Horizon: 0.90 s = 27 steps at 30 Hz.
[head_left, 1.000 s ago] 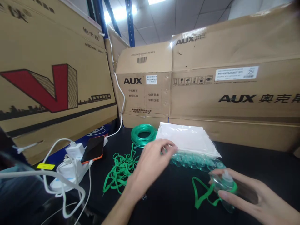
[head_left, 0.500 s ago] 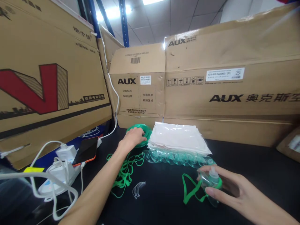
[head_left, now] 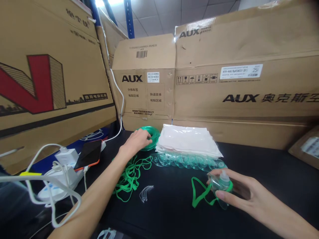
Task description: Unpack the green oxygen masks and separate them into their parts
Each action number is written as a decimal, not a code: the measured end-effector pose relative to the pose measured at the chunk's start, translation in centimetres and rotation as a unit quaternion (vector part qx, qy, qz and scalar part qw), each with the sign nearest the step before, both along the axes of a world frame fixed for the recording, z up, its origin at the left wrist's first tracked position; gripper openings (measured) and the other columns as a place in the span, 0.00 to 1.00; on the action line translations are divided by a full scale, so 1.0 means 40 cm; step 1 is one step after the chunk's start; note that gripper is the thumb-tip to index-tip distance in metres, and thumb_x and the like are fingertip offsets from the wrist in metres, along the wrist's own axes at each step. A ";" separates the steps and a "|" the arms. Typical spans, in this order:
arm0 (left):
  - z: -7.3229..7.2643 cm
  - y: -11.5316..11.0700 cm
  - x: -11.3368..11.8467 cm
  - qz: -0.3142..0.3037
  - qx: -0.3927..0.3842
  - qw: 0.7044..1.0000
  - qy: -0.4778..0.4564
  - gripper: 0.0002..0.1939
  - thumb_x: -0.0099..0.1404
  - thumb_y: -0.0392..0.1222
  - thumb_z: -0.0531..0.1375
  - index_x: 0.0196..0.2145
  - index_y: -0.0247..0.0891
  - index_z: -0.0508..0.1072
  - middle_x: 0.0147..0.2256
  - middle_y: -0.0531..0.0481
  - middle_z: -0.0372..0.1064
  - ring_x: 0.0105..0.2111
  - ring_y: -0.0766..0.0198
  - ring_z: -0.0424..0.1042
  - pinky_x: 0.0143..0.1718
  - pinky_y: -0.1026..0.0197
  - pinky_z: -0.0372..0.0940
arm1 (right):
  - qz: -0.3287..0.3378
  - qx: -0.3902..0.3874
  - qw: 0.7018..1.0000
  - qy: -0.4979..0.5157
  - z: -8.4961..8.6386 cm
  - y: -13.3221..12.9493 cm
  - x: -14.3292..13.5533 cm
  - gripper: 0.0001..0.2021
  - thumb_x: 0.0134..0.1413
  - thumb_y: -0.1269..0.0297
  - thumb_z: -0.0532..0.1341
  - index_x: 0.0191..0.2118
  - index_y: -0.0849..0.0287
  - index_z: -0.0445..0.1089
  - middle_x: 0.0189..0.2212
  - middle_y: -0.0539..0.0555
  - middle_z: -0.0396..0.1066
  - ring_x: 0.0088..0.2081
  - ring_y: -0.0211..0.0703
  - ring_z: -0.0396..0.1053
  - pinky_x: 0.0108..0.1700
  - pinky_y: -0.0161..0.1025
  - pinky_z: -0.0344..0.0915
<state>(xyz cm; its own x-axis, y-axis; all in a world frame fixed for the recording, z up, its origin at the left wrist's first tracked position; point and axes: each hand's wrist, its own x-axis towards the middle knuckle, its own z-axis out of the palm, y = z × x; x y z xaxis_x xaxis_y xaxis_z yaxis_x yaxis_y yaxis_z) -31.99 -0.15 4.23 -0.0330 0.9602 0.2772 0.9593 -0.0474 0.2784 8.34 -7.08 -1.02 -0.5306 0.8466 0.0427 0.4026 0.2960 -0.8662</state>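
My left hand (head_left: 138, 140) lies at the left side of a coil of green tubing (head_left: 155, 136), its fingers bent over the coil; whether they grip a strand is hard to tell. Between the thumb and fingers of my right hand (head_left: 239, 190) is a clear green mask (head_left: 223, 186) with a white connector on top. A green strap (head_left: 196, 196) hangs from the mask onto the black table. Loose green straps (head_left: 129, 179) are heaped by my left forearm. Several thin metal strips (head_left: 146, 193) rest near the middle.
White sheets or bags (head_left: 188, 139) are stacked behind a row of clear green masks (head_left: 184, 160). At the left are a phone (head_left: 89, 154), a charger (head_left: 66, 156) and white cables. Cardboard boxes (head_left: 239, 129) stand along the back of the black table (head_left: 171, 209).
The camera view has tilted down, bringing a clear packet into sight at the bottom edge. My left hand has shifted slightly on the tubing coil. My right hand still holds the mask.
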 end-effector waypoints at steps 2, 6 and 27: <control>0.005 0.005 -0.008 0.001 0.010 1.000 -0.023 0.13 0.71 0.50 0.65 0.43 0.36 0.79 0.43 0.44 0.79 0.46 0.55 0.77 0.55 0.46 0.69 | 0.003 -0.003 1.000 -0.002 -0.002 0.001 0.003 0.22 0.63 0.47 0.68 0.59 0.45 0.72 0.52 0.48 0.76 0.53 0.47 0.73 0.55 0.33 0.69; 0.013 0.027 -0.031 -0.001 0.030 0.993 -0.110 0.16 0.76 0.50 0.56 0.46 0.38 0.78 0.38 0.49 0.81 0.35 0.61 0.79 0.46 0.56 0.71 | 0.004 -0.006 1.000 -0.008 0.001 0.003 0.005 0.23 0.62 0.46 0.69 0.59 0.46 0.73 0.53 0.50 0.76 0.54 0.50 0.73 0.54 0.35 0.70; 0.148 0.063 -0.051 -0.010 0.258 0.841 -0.476 0.11 0.76 0.41 0.53 0.40 0.35 0.73 0.23 0.58 0.53 0.21 0.70 0.56 0.24 0.69 0.56 | 0.004 -0.012 1.000 0.013 0.010 -0.008 -0.003 0.21 0.62 0.49 0.69 0.57 0.48 0.75 0.52 0.52 0.77 0.53 0.52 0.74 0.53 0.37 0.72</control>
<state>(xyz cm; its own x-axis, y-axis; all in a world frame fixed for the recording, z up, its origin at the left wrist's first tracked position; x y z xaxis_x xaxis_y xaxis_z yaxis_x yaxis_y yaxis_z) -34.05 2.39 10.16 -0.4603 0.7239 0.5140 0.3105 -0.4111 0.8571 8.21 -7.39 -0.61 -0.5364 0.8432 0.0362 0.3783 0.2786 -0.8828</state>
